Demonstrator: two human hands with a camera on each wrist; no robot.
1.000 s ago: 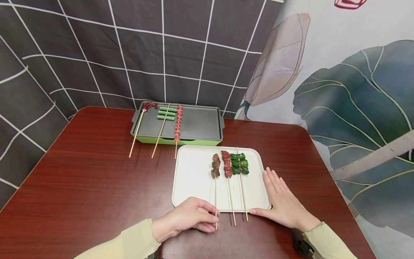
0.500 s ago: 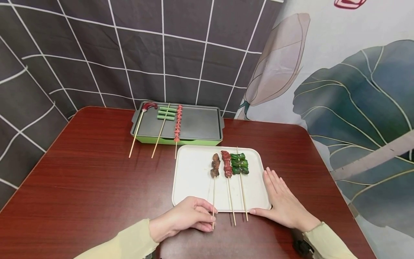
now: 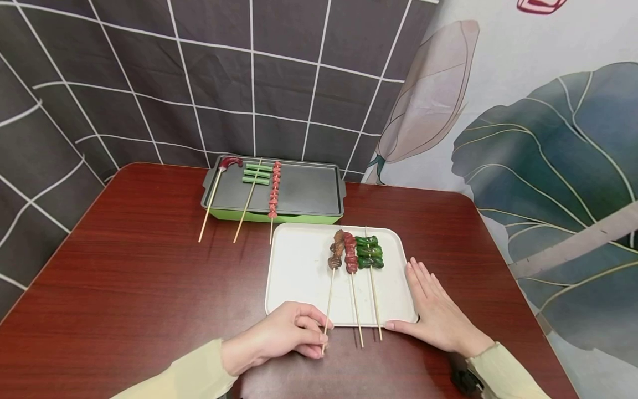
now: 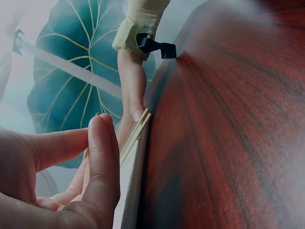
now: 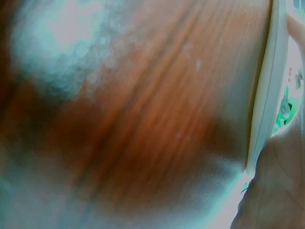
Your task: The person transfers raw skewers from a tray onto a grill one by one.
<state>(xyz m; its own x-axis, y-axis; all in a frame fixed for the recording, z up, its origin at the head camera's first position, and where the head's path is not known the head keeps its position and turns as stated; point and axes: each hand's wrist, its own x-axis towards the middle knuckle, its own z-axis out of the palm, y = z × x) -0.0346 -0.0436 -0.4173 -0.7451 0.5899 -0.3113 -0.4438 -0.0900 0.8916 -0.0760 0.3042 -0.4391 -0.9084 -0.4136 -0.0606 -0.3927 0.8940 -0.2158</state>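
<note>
Since a second ago the brown skewer (image 3: pixel 335 256) has swung: its meat end now sits farther up the white tray (image 3: pixel 299 266) and leans right against the red skewer (image 3: pixel 350 253), while its stick slants down to the left. The left hand (image 3: pixel 284 334) has shifted a little to the left with it. The right hand (image 3: pixel 436 310) has not moved.

The left hand pinches the near tip of the brown skewer's stick between thumb and fingertips, just off the near edge of the tray, above the dark red table (image 3: pixel 124 277). The left wrist view shows the curled fingers (image 4: pixel 102 157) close beside the tray's edge. The right hand lies flat and relaxed on the table, fingers straight along the tray's right side and the thumb touching its near right corner; it holds nothing.

On the tray, the red skewer lies just right of the brown one, and the green skewer (image 3: pixel 369 252) lies right of that, their sticks overhanging the near edge.

Farther back stands a green-based grill pan (image 3: pixel 309 191) with three more skewers (image 3: pixel 249 183) laid on its left part, sticks poking out toward the near side.
</note>
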